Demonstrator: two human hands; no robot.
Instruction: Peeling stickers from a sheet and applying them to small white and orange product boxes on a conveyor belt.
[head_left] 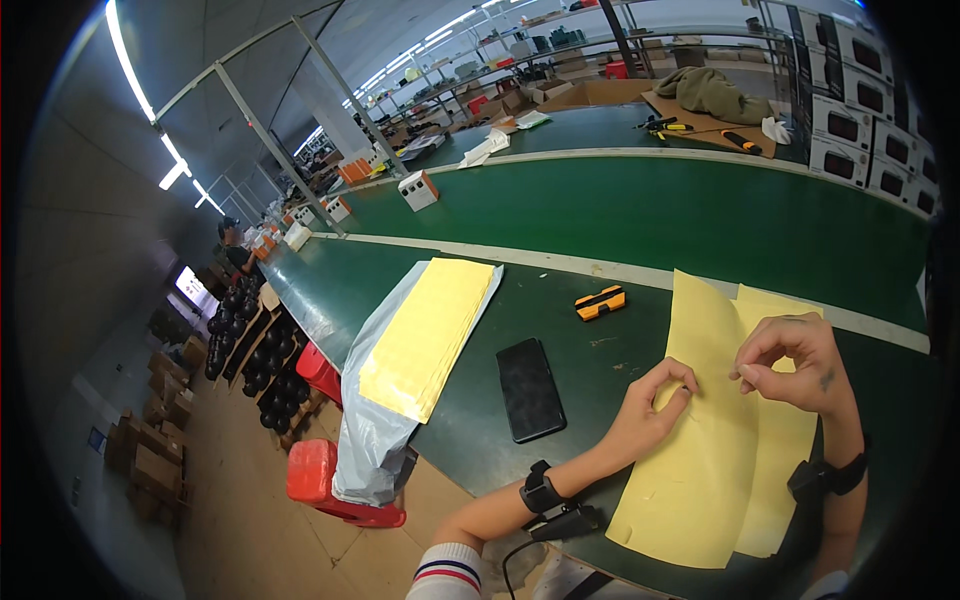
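Yellow sheets [700,440] under two hands
Left hand [650,405] and right hand [795,360] curl, pinching something too small to identify.

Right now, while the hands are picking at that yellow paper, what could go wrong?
1. Both the left hand and the right hand pinch the top yellow sheet; a hard pull might tear or crease it.
2. The sheets hang a little over the green table edge, so they might slip off.
3. The black phone lies close to the left arm; a sweep could knock it.
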